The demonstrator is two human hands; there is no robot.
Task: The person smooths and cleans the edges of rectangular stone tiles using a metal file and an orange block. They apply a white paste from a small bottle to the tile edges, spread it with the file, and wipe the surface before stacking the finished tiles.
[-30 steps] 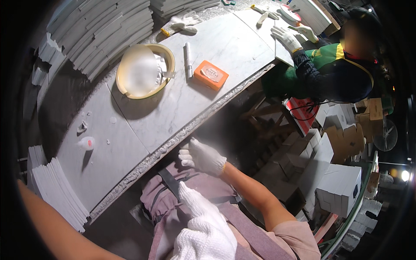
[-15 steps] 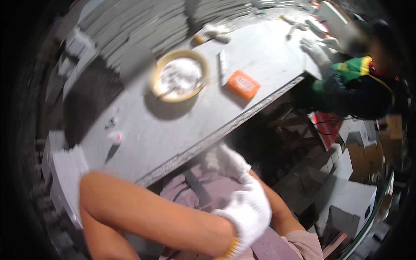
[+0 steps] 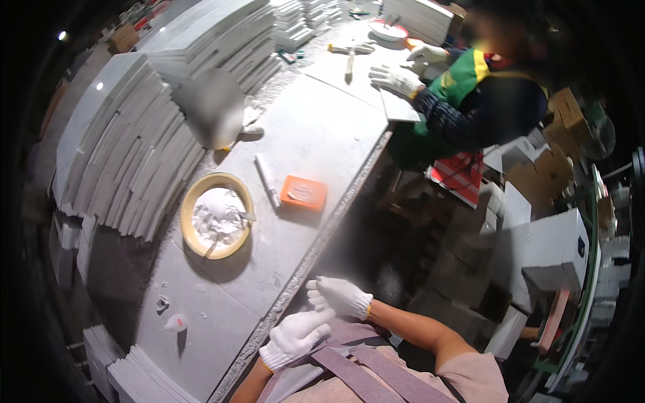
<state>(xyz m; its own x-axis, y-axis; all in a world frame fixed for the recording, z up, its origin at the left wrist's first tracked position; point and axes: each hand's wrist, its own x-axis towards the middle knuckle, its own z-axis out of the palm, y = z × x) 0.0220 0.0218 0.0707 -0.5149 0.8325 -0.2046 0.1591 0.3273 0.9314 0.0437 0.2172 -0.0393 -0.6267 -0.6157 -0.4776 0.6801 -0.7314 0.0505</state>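
My left hand (image 3: 295, 339), in a white knitted glove, is in front of my apron by the near table edge. Its fingers reach loosely toward my right hand (image 3: 340, 298), which wears the same kind of glove. The right hand is just beyond the left, beside the table edge, with its fingers pointing left. Both hands look open, and I see nothing held in either. On the table (image 3: 222, 302) stands a cream bowl (image 3: 213, 180) of white powder (image 3: 215, 218), a tool handle resting at its side. Right of it lie a narrow white strip (image 3: 267, 180) and an orange box (image 3: 304, 193).
Stacked white slabs (image 3: 124, 134) line the table's far left side; more slabs (image 3: 151, 379) stand near left. A co-worker's gloved hands (image 3: 400, 80) rest at the far end, near spare gloves (image 3: 349, 55). A small whitish container (image 3: 177, 322) lies near left. White boxes (image 3: 554, 248) fill the right.
My left forearm, earlier crossed over my body with its hand at my right forearm, has swung back left. My hands now face each other. The view has turned, showing more of the slabs.
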